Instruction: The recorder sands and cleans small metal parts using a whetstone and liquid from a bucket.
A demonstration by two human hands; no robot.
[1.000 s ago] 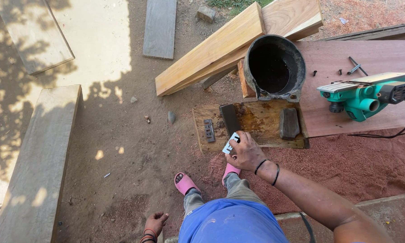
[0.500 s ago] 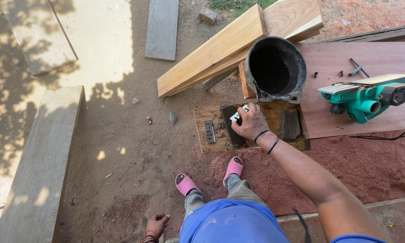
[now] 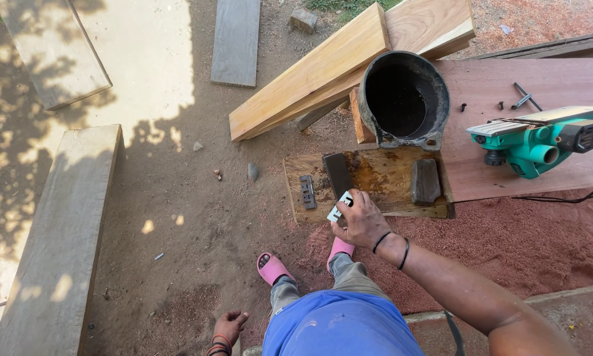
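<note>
Sandy ground lies under a small wooden board (image 3: 388, 178). At its near edge my right hand (image 3: 362, 223) pinches a flat metal blade (image 3: 339, 207), beside the dark sharpening stone (image 3: 338, 173); my left hand (image 3: 228, 327) rests loosely curled by my side.

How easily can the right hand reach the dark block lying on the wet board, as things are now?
Probably yes. The right hand, holding a small metal blade, is at the board's near edge, and the dark block lies close beside it with nothing between them.

Green planer (image 3: 537, 140), black bucket (image 3: 404, 100), pink sandals (image 3: 272, 267), blue shirt (image 3: 339, 326)
</note>
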